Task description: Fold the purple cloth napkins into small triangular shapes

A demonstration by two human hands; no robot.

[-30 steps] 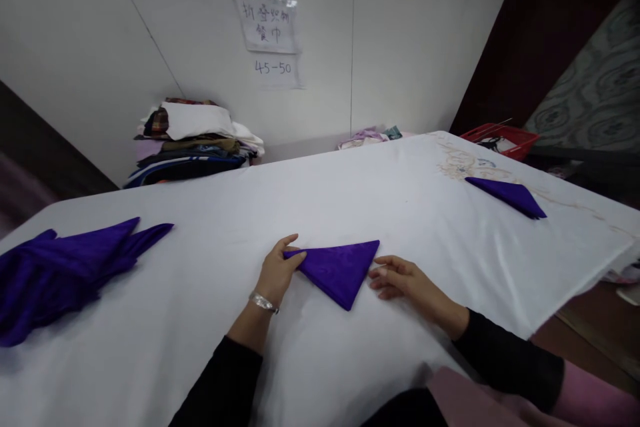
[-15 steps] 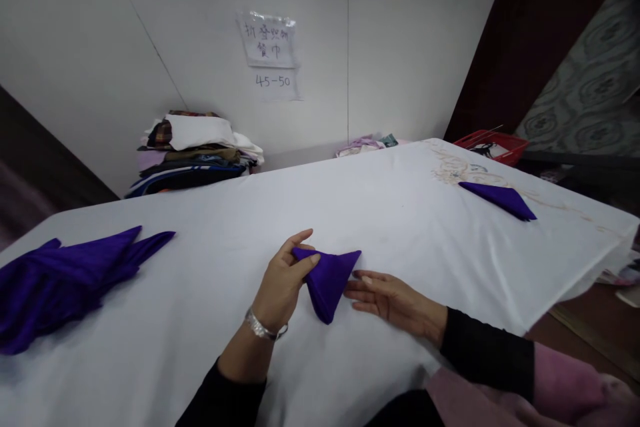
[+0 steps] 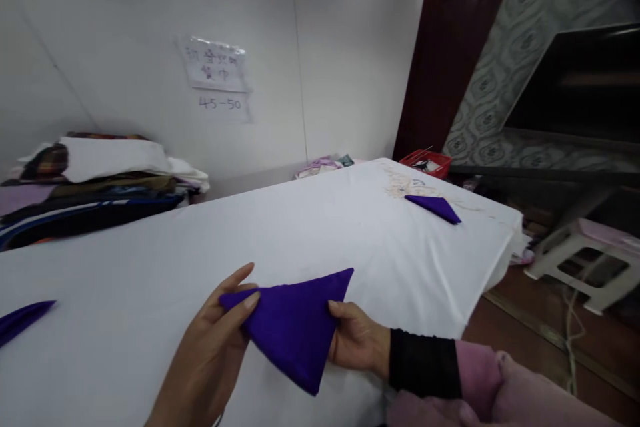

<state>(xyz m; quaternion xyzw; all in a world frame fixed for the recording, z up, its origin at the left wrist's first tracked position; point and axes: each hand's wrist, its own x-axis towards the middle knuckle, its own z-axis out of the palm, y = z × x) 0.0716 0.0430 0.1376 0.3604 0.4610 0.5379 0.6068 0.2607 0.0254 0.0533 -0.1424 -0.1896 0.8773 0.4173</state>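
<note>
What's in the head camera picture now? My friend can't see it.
The left hand pinches one corner of a folded purple cloth and the right hand grips its right edge, above a white tablecloth. Another purple cloth lies farther off to the right; a fabric stack sits at left.

The held napkin is smooth cloth, the tablecloth faintly lustrous fabric, the stool matt plastic, and the blurred dark-red door perhaps varnished wood.
</note>
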